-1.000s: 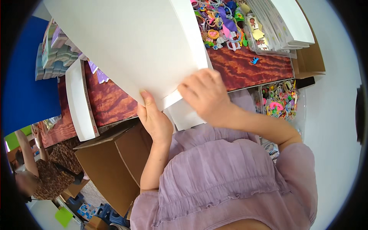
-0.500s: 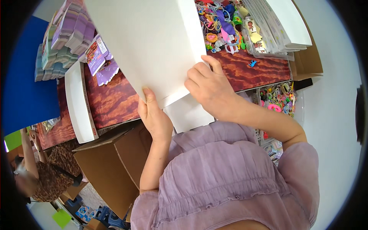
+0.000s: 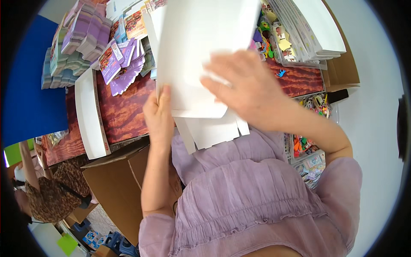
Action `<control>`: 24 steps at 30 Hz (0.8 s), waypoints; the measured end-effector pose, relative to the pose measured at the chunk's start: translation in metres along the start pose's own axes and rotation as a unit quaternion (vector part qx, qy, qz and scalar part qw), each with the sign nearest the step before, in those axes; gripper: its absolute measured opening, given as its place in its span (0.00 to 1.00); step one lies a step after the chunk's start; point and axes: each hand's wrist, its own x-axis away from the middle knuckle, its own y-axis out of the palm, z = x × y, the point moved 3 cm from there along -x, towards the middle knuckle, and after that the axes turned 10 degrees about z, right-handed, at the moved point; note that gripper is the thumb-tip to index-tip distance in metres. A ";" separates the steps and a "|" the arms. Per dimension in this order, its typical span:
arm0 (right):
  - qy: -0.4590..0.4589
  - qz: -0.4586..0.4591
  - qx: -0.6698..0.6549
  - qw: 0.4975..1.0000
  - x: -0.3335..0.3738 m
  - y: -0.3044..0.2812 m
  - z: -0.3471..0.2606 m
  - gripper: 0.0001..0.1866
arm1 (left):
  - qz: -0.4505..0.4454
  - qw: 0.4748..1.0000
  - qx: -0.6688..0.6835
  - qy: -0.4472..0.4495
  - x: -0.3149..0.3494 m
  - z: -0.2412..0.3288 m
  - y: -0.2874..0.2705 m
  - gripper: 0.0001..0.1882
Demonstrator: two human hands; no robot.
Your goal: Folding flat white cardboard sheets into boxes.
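A large white cardboard box (image 3: 201, 47), with a tall side wall and loose end flaps (image 3: 212, 132) hanging at its near end, is tilted up in front of my chest. My left hand (image 3: 159, 113) grips its left edge near the lower corner, thumb on the inner face. Over the box's right side hovers my right hand (image 3: 248, 88), blurred by motion, its thumb and fingers stretched out and apart with nothing in them. Part of the tabletop behind the box is hidden.
Purple card packs (image 3: 124, 64) fan out on the red wood-patterned table (image 3: 124, 113), beside tall stacks of packs (image 3: 87, 34). A white tray (image 3: 90, 113) lies at left. Right stand white boxes (image 3: 295, 30) and a blue figure (image 3: 281, 73). A brown carton (image 3: 115, 180) is below; a person (image 3: 60, 188) works far left.
The box has swung more upright and shifted right, its near flaps showing more. My right hand has let go of its right edge and moved over the inner face. My left hand has slid left.
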 end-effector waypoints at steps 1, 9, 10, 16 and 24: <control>-0.029 0.046 0.034 0.998 -0.027 -0.017 0.004 0.16 | -0.047 0.999 -0.016 0.000 -0.005 0.010 -0.007 0.18; -0.007 -0.242 0.020 0.970 -0.075 -0.034 0.089 0.15 | -0.156 0.965 -0.169 0.127 -0.069 0.080 -0.054 0.13; -0.037 -0.228 0.035 0.972 -0.079 -0.027 0.095 0.16 | -0.161 0.960 -0.180 0.143 -0.077 0.083 -0.064 0.12; -0.020 -0.106 -0.049 0.993 -0.073 0.015 0.114 0.10 | -0.091 0.941 -0.224 0.235 -0.088 0.102 -0.101 0.06; 0.312 -0.101 -0.209 0.921 -0.019 -0.010 0.117 0.10 | 0.251 0.895 -0.156 0.334 -0.048 0.101 -0.131 0.19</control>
